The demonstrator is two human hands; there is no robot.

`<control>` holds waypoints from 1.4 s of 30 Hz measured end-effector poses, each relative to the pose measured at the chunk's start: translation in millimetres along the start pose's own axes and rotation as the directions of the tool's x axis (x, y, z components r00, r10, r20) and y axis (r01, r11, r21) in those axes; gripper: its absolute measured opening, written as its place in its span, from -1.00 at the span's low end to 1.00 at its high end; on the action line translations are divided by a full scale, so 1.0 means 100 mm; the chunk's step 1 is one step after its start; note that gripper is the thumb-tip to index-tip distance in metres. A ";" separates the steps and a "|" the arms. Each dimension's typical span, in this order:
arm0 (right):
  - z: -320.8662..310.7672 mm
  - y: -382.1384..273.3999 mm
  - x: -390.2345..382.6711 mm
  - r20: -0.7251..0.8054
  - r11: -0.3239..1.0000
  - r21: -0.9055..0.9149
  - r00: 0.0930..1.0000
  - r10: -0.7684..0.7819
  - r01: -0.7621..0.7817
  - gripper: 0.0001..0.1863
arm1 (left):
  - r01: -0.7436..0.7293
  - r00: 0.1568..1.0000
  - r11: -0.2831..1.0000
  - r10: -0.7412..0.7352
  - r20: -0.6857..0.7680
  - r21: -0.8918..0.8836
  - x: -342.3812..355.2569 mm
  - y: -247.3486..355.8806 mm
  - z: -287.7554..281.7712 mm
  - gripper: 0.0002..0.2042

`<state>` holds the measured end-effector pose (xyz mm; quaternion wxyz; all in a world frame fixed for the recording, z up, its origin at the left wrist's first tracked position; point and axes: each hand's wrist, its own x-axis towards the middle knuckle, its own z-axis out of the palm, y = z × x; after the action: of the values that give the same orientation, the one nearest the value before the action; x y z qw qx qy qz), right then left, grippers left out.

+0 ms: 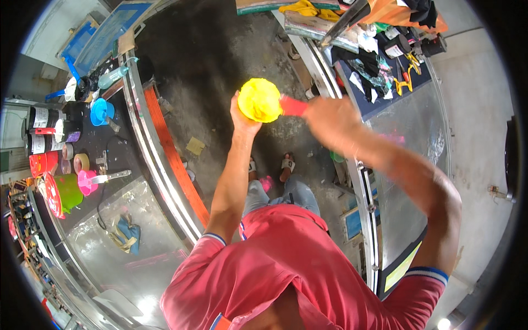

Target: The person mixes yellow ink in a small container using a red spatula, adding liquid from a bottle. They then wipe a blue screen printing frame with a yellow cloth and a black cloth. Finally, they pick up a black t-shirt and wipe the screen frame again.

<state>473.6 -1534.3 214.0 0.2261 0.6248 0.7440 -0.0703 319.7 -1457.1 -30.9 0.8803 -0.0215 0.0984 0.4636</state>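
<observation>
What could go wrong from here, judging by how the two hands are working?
The left hand alone seems to support the round yellow container above the floor, so a slip might drop it. The right hand, blurred on the red-handled tool, could flick yellow paste onto the pink shirt.

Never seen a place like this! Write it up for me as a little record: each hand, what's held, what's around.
Left hand: holds yellow tub
Right hand: grips red handle, blurred
Handle's near end: at the tub's right edge
Left side: blue cup, pink cup
Floor: yellowish scrap
</observation>
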 end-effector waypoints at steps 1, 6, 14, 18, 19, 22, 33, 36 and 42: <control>-0.03 -0.23 -0.07 -0.008 0.994 -0.049 0.995 -0.098 0.098 -0.84 | -0.018 1.000 1.000 0.018 -0.020 -0.016 0.02 -0.04 -0.06 -0.47; -0.10 0.19 0.02 0.064 0.989 0.087 0.992 0.111 -0.117 -0.80 | -0.007 1.000 1.000 0.007 0.010 -0.029 -0.02 -0.10 0.08 -0.48; 0.18 0.14 -0.18 0.033 0.994 0.044 0.994 0.100 -0.101 -0.73 | -0.026 0.999 0.999 0.025 0.035 0.025 0.10 -0.16 0.13 -0.48; -0.03 0.37 -0.03 0.017 0.991 0.099 0.995 0.094 -0.095 -0.62 | 0.029 0.999 0.999 -0.028 -0.033 0.031 0.13 -0.17 0.06 -0.48; -0.04 0.51 -0.02 0.002 0.978 0.158 0.990 0.139 -0.138 -0.61 | 0.018 1.000 0.999 -0.017 -0.024 0.049 0.11 -0.19 0.04 -0.48; 0.31 0.11 -0.30 -0.091 0.999 0.033 0.996 0.010 -0.008 -0.74 | 0.046 0.998 0.992 -0.042 -0.037 0.119 0.14 -0.21 0.05 -0.47; 0.01 0.41 -0.11 0.182 0.879 0.388 0.958 0.220 -0.275 -0.74 | 0.043 0.995 0.994 -0.034 -0.096 0.099 0.00 -0.35 -0.02 -0.45; 0.41 0.32 -0.29 0.028 0.979 0.149 0.990 0.136 -0.139 -0.62 | 0.033 0.992 0.993 -0.019 -0.127 0.114 0.09 -0.32 0.11 -0.45; 0.32 0.70 -0.04 0.127 0.952 0.282 0.988 0.086 -0.119 -0.59 | 0.066 0.980 0.991 -0.042 -0.193 0.116 -0.02 -0.38 0.01 -0.47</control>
<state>549.8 -1535.9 199.4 0.1777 0.6838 0.6785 -0.2014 350.4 -1480.0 -31.5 0.8789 -0.0146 0.2093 0.4285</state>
